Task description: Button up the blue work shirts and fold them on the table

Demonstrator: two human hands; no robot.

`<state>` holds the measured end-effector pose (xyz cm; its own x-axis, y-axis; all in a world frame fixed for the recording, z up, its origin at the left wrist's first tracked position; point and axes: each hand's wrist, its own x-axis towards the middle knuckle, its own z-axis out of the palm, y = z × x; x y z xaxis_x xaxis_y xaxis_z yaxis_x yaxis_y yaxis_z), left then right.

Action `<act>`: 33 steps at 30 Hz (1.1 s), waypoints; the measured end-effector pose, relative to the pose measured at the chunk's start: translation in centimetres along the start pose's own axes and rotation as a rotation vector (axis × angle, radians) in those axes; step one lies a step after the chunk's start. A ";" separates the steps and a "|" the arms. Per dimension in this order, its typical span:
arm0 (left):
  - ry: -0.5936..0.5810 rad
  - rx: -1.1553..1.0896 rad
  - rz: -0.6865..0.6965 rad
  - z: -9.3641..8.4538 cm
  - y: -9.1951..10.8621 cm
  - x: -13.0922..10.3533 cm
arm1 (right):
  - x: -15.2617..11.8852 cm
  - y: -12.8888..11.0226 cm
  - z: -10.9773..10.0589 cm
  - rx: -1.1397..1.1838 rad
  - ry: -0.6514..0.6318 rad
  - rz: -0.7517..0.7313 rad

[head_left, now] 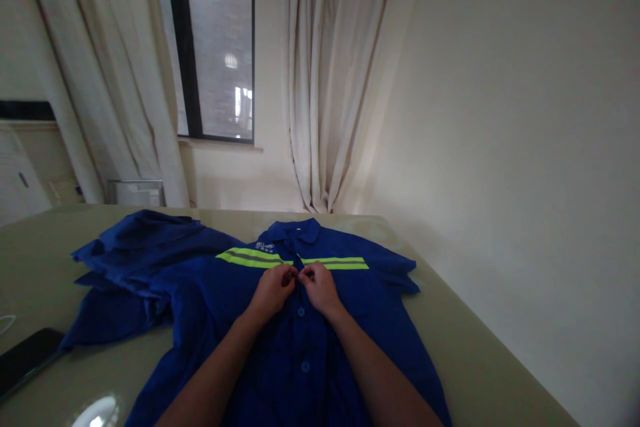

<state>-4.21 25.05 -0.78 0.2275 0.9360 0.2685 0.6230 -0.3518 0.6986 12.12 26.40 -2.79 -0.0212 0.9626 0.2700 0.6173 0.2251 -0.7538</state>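
Note:
A blue short-sleeved work shirt [380,307] with a yellow-green reflective band across the chest lies face up on the table, collar away from me. My left hand [273,290] and my right hand [320,288] meet at the shirt's front placket just below the band, fingertips pinching the fabric at a button. Two more blue buttons show lower on the placket, between my forearms.
A second blue garment [135,247] lies crumpled at the left, partly under the shirt. A dark phone [25,359] rests near the table's [475,360] left front edge. A wall runs close along the right side; curtains and a window stand behind the table.

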 end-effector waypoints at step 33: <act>-0.058 0.666 -0.003 -1.0 2.0 -3.0 | 0.6 -2.9 1.1 -0.295 0.041 0.009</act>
<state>-4.39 21.56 0.47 0.2540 0.9423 0.2179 0.9484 -0.2869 0.1351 9.44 26.50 -1.06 0.0134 0.9560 0.2931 0.8192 0.1576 -0.5514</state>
